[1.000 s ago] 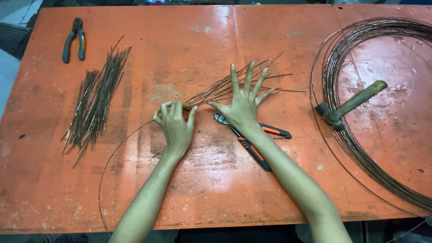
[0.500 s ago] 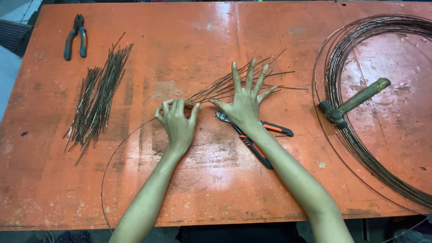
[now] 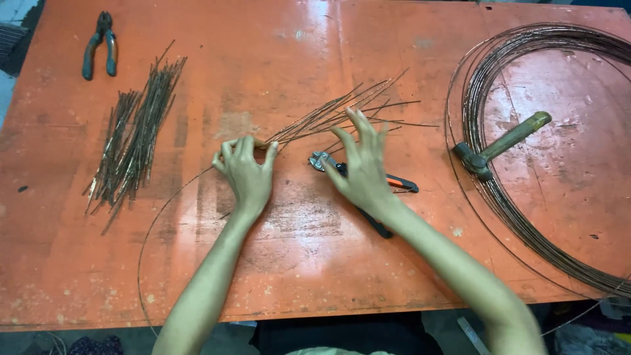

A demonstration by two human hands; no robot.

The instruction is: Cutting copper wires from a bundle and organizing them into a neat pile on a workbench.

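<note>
A loose fan of thin cut wire pieces (image 3: 358,98) lies on the orange metal table (image 3: 296,276). My left hand (image 3: 244,172) has its fingers curled over the near, gathered end of this bundle. My right hand (image 3: 361,167) is to its right, fingers apart and fingertips among the spread wires, holding nothing. Wire cutters with orange and black handles (image 3: 402,185) lie partly under my right hand and wrist. A single long wire (image 3: 148,236) curves from my left hand down to the table's front edge.
A larger pile of cut wire pieces (image 3: 135,138) lies at the left, with dark pliers (image 3: 98,46) behind it. A big wire coil (image 3: 490,194) fills the right side, and a hammer (image 3: 506,141) rests on it.
My right hand has turned from lying flat and spread on the wires to a more raised, edge-on pose. My left hand stays on the bundle's end.
</note>
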